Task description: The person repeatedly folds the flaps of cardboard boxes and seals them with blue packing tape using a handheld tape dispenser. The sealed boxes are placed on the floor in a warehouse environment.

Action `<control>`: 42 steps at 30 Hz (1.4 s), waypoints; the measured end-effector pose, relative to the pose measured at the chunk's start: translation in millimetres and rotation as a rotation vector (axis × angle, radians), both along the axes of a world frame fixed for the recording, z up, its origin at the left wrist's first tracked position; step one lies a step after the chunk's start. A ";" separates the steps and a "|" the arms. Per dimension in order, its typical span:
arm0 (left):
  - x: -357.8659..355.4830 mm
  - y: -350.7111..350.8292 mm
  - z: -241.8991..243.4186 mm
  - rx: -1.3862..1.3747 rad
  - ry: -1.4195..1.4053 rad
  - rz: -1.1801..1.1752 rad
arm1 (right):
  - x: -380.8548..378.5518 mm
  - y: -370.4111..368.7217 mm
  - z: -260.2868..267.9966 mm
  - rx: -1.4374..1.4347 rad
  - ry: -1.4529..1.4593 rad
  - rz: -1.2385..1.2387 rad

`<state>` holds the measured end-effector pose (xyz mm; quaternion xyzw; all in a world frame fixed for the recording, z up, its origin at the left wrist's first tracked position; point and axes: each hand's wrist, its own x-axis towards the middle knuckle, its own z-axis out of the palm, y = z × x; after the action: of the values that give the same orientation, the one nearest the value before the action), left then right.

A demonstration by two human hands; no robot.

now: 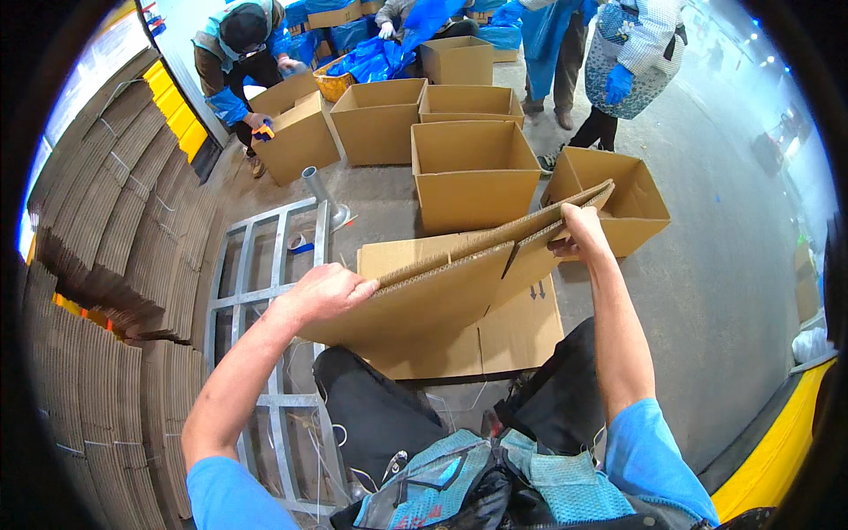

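A folded-flat corrugated cardboard box [437, 305] is held up on a slant in front of my knees. At its left end my left hand [329, 289] grips the upper edge, thumb along the rim. My right hand [579, 233] grips the higher right end, with some fingers hidden by the board. Slots between the flaps show along the near panel. Below it, another flat cardboard sheet [523, 331] lies near the floor, printed with arrows and partly covered by the held box.
Opened boxes [477, 199] stand ahead; another box [629, 232] is close beyond my right hand. A metal frame [281, 291] with a tape roll [296, 242] lies left, beside stacked flat cardboard [93, 384]. A co-worker [245, 59] holds a tape dispenser [264, 130]; other people stand behind.
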<state>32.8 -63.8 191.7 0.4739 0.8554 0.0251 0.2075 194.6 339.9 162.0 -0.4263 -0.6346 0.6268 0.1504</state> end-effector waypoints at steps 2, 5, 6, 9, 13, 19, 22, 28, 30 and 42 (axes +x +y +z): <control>-7.3 -1.0 -8.7 0.112 0.052 -0.044 | 6.5 4.5 -1.2 0.016 0.001 0.039; -38.6 -0.9 -22.5 0.105 0.183 0.193 | 32.9 -5.9 11.2 0.043 0.027 0.141; -63.6 -14.7 -31.8 0.133 0.233 0.278 | 40.9 -14.0 16.9 0.126 0.032 0.265; -93.6 -22.7 -29.7 0.142 0.309 0.637 | 66.0 -46.8 41.3 0.331 -0.152 0.466; -67.8 7.1 -23.5 0.231 0.274 0.644 | 68.8 -35.0 30.1 0.586 -0.269 0.473; -15.8 48.1 -43.5 0.195 0.265 0.516 | 7.6 -40.4 -17.4 0.896 -0.196 0.327; 9.2 87.6 -60.1 -0.015 0.242 0.306 | -8.9 -65.5 -30.4 0.873 -0.376 0.553; -39.0 63.0 -144.7 -0.142 -0.184 0.257 | -12.8 -81.2 -89.1 1.090 -0.441 1.655; -41.6 63.0 -131.3 -0.082 -0.465 0.371 | -10.1 -68.3 -96.2 1.096 -0.436 1.586; -9.5 -62.7 -105.3 0.408 -1.311 0.141 | 2.8 -67.3 -92.0 0.073 -0.064 0.410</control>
<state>23.3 -126.5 86.4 0.3337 0.5602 0.4804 0.5865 197.4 272.6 70.0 -0.3021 -0.7349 0.6070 0.0149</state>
